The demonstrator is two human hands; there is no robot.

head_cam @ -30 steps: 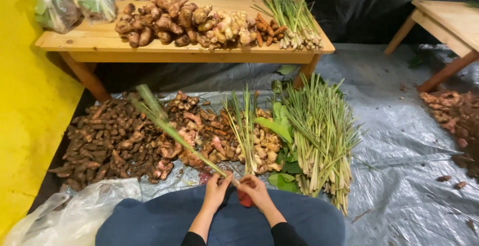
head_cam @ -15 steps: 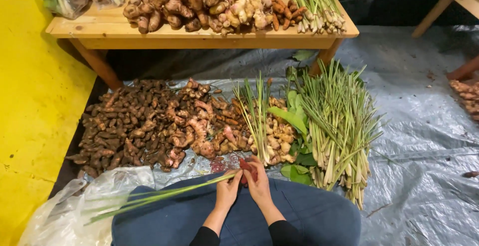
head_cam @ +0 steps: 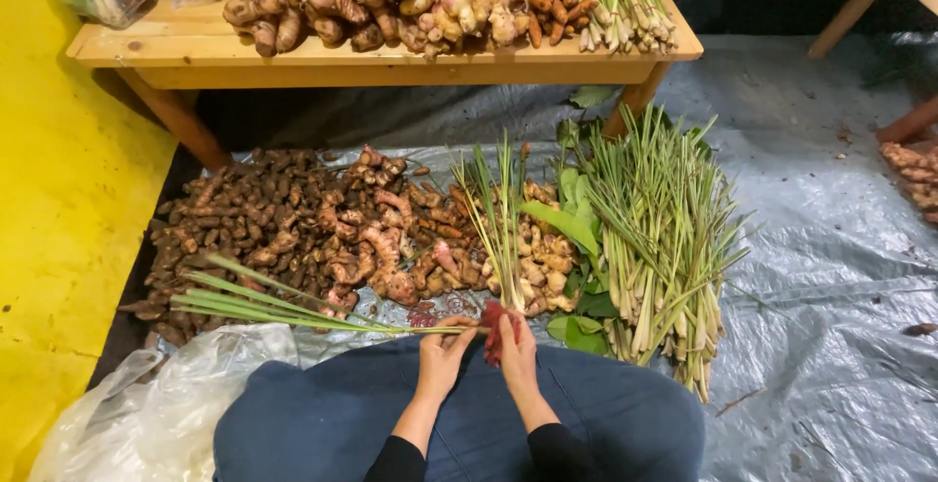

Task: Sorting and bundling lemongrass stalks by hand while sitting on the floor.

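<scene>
A produce stall or market sorting spot: I sit on a grey plastic tarp (head_cam: 811, 248) spread over the floor, heaps of brown roots (head_cam: 283, 228) and lemongrass (head_cam: 655, 238) before me, more stacked on a low wooden table (head_cam: 391, 57).

Your left hand (head_cam: 442, 353) and right hand (head_cam: 515, 349) sit side by side above your lap, holding a thin bundle of long green stalks (head_cam: 293, 308) that reaches out to your left. Before you, on the grey plastic sheet (head_cam: 821, 277), a heap of brown knobbly roots (head_cam: 283, 228) lies left, and a pile of pale-based green lemongrass stalks (head_cam: 655, 238) lies right. Behind them stands a low wooden table (head_cam: 391, 62), with more roots on it.
</scene>
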